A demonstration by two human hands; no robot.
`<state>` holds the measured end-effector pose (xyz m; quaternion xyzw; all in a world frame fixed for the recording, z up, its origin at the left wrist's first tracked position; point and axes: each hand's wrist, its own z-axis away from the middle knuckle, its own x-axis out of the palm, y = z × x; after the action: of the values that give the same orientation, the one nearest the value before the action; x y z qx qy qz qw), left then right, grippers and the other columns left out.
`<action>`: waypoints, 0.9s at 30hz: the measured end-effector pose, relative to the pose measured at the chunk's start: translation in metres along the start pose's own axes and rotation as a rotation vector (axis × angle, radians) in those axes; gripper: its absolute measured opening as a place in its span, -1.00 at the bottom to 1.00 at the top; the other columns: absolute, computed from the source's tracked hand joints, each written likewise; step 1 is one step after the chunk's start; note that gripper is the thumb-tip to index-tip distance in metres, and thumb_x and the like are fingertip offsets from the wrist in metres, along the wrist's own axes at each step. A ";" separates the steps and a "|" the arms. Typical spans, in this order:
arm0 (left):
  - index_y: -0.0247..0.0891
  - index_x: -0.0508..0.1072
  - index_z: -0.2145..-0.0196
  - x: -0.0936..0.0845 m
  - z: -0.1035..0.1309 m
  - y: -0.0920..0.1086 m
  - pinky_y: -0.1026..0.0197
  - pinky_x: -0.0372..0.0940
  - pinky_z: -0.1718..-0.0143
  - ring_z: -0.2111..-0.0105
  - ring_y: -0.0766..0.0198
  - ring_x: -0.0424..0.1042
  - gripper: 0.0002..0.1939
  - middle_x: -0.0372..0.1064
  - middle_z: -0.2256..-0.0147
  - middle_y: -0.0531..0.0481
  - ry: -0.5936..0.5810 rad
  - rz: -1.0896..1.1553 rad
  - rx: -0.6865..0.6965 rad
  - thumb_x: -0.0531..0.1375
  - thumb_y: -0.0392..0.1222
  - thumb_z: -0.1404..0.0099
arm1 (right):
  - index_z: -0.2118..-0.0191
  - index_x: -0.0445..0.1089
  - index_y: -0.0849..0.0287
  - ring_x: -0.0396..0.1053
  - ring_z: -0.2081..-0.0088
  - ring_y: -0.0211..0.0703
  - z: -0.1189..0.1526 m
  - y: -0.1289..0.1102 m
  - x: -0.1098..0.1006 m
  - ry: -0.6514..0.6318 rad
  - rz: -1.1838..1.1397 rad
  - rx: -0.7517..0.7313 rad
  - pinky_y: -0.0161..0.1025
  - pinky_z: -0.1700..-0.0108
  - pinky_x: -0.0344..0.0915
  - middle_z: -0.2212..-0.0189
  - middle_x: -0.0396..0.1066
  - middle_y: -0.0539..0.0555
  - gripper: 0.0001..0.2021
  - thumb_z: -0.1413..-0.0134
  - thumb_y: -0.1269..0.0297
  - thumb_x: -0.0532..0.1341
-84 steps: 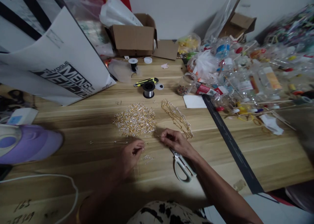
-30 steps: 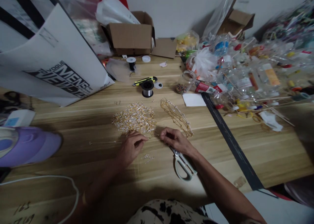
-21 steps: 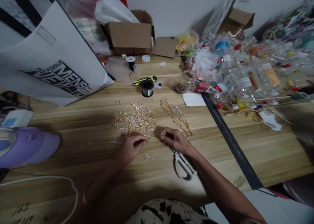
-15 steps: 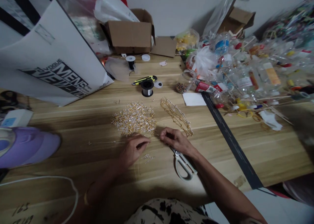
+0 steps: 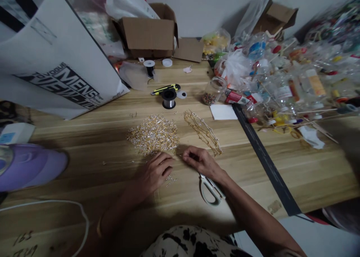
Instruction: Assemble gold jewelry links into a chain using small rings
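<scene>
My left hand (image 5: 159, 170) is closed in a pinch just below a pile of small gold and clear beaded pieces (image 5: 153, 135). What its fingertips grip is too small to make out. My right hand (image 5: 201, 162) pinches a thin strand (image 5: 180, 155), which pokes toward the left hand; the fingertips are a short gap apart. Under the right palm lie scissors (image 5: 211, 192), their blades mostly hidden by the hand. A few small chain pieces (image 5: 171, 180) rest below the left fingers. Several gold beaded chains (image 5: 203, 133) lie beyond my right hand.
Farther back are a wire spool (image 5: 169, 99), a yellow-black utility knife (image 5: 165, 89), and a jar of beads (image 5: 213, 91). Plastic bottles (image 5: 284, 88) crowd the right side, behind a dark strip (image 5: 264, 159). On the left stand a white bag (image 5: 70, 62) and a purple object (image 5: 36, 167).
My left hand has rolled over so its back faces up, and its fingers have shifted slightly right. My right hand stays nearly still. The view has tilted slightly.
</scene>
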<state>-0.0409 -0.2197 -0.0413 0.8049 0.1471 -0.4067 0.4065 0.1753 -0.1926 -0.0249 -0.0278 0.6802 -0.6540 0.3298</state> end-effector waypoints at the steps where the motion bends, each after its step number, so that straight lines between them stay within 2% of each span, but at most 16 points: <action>1: -0.33 0.43 0.21 -0.002 0.001 -0.002 0.15 0.29 0.16 0.21 0.20 0.32 -0.86 0.39 0.26 -0.09 0.001 -0.008 -0.007 0.14 -0.39 -0.27 | 0.37 0.33 0.23 0.16 0.48 -0.32 0.000 -0.001 0.000 0.002 0.032 -0.016 -0.38 0.44 0.07 0.51 0.27 -0.05 -0.86 -0.20 0.30 0.13; 7: -0.31 0.45 0.26 -0.023 0.005 -0.011 0.12 0.24 0.16 0.21 0.16 0.26 -0.91 0.36 0.29 -0.09 -0.166 -0.074 -0.096 0.15 -0.32 -0.28 | 0.31 0.31 0.22 0.28 0.39 -0.27 0.002 -0.007 0.008 0.018 0.247 -0.231 -0.33 0.34 0.19 0.39 0.34 0.02 -0.89 -0.24 0.39 0.09; 10: -0.31 0.44 0.33 -0.029 0.007 -0.015 0.12 0.21 0.16 0.22 0.17 0.25 -0.89 0.35 0.31 -0.08 -0.243 -0.103 -0.107 0.11 -0.31 -0.31 | 0.27 0.31 0.23 0.31 0.35 -0.24 0.002 -0.010 0.016 -0.016 0.411 -0.283 -0.31 0.31 0.22 0.35 0.35 0.06 -0.87 -0.28 0.39 0.05; 18: -0.31 0.42 0.38 -0.037 0.011 -0.018 0.16 0.16 0.22 0.29 0.19 0.26 -0.86 0.35 0.37 -0.06 -0.352 -0.101 -0.101 0.09 -0.33 -0.31 | 0.14 0.31 0.22 0.29 0.43 -0.24 0.008 -0.022 0.026 -0.130 0.878 -0.258 -0.30 0.52 0.09 0.23 0.35 0.13 -0.83 -0.23 0.50 0.03; 27: -0.31 0.41 0.46 -0.049 0.011 -0.014 0.17 0.16 0.21 0.32 0.20 0.29 -0.85 0.34 0.40 -0.03 -0.469 -0.099 -0.123 0.13 -0.34 -0.27 | 0.23 0.32 0.23 0.29 0.43 -0.23 0.004 -0.035 0.021 -0.218 0.973 -0.219 -0.25 0.53 -0.02 0.29 0.37 0.12 -0.80 -0.12 0.62 0.05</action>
<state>-0.0859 -0.2145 -0.0147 0.6541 0.1125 -0.5921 0.4571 0.1472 -0.2109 -0.0018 0.1899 0.6406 -0.3430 0.6602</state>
